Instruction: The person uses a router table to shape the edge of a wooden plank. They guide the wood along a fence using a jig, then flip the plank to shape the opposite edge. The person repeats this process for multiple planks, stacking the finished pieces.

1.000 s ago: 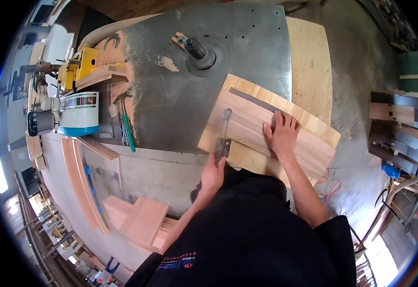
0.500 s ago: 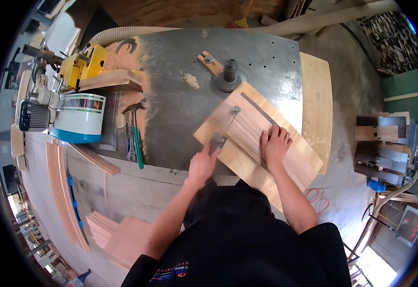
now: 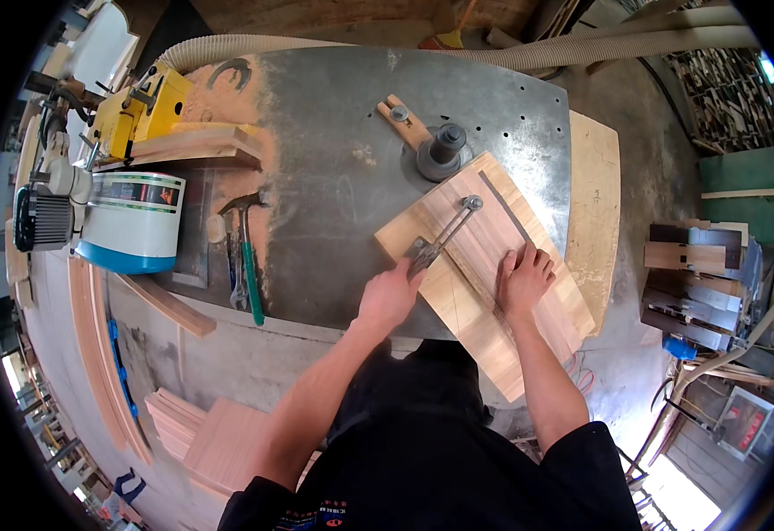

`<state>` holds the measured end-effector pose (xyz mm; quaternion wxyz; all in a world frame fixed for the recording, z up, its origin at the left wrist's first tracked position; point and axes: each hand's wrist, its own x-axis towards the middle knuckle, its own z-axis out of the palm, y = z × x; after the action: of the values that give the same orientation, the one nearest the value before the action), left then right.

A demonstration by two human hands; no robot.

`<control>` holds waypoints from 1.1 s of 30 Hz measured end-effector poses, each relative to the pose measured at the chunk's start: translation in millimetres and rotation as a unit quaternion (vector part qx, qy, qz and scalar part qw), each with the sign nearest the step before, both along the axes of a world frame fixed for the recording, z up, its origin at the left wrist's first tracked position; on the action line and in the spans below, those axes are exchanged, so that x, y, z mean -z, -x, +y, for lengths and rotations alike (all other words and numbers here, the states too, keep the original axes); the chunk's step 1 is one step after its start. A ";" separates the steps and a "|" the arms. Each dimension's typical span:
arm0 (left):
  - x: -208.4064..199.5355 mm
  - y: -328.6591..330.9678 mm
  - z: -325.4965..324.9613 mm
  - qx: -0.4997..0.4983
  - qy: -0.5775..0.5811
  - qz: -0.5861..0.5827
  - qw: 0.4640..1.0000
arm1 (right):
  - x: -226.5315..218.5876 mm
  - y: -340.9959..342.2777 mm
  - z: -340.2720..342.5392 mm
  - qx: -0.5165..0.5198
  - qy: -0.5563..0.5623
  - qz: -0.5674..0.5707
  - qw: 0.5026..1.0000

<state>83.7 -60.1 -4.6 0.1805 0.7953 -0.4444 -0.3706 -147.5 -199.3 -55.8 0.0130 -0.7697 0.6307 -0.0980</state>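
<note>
My left hand is closed round the handle of a metal toggle clamp, fixed on a pale wooden jig board. The clamp's arm reaches right over a pinkish wooden board that lies on the jig, and ends in a round tip; whether the tip touches the board I cannot tell. My right hand rests on the pinkish board, fingers apart and bent near a dark strip along its far edge. The jig's far corner lies close to a dark upright spindle on the metal machine table.
A slotted wooden piece is bolted behind the spindle. On the table's left are a hammer, a white-and-blue bucket, a yellow machine unit and sawdust. Stacked boards stand at lower left; a ribbed hose runs along the back.
The clamp's arm tip has moved right across the pinkish board, and my left hand has shifted slightly with the handle. My right hand stays on the board. The whole view has shifted somewhat.
</note>
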 end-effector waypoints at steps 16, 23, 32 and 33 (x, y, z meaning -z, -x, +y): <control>2.4 -9.0 -51.8 0.062 0.007 -0.032 0.998 | 3.9 6.7 -24.8 0.064 -0.010 0.025 0.998; -5.5 -6.0 -72.0 0.073 -0.010 -0.022 0.997 | 2.5 13.5 -34.2 0.076 -0.017 0.025 0.997; 12.1 58.0 -49.7 0.008 0.026 -0.051 0.998 | 6.5 51.3 -53.4 -0.001 0.022 0.020 1.000; 10.9 72.0 -34.6 -0.025 -0.003 -0.037 0.999 | 5.8 59.8 -47.4 -0.010 0.010 0.023 1.000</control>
<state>11.7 -94.8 -15.5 0.1702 0.8200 -0.4298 -0.3374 -207.3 -246.6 -61.6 -0.0078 -0.7780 0.6222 -0.0864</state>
